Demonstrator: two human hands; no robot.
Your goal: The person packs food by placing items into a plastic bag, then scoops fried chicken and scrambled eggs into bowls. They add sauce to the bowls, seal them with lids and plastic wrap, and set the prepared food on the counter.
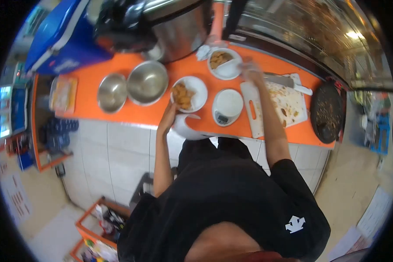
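Note:
My left hand [168, 116] is at the near left rim of a white bowl [199, 92], its fingers closed on the edge. Brown food pieces [183, 96] fill the bowl's left side. Below that hand, a white curved piece [185, 126] overhangs the counter's front edge. My right hand [251, 72], smeared by motion and seemingly in a clear glove, is beside a second white bowl [232, 70]; its fingers cannot be made out. This bowl also has brown pieces [220, 60] in one part. Between the bowls and nearer me stands a white digital kitchen scale [228, 105].
Two steel bowls [147, 83] stand at left on the orange counter [131, 114]. To the right lie a white cutting board [298, 102] with scraps, a knife [288, 82] and a dark round pan [326, 111]. A large steel cooker [179, 35] and a glass cabinet [292, 30] are behind.

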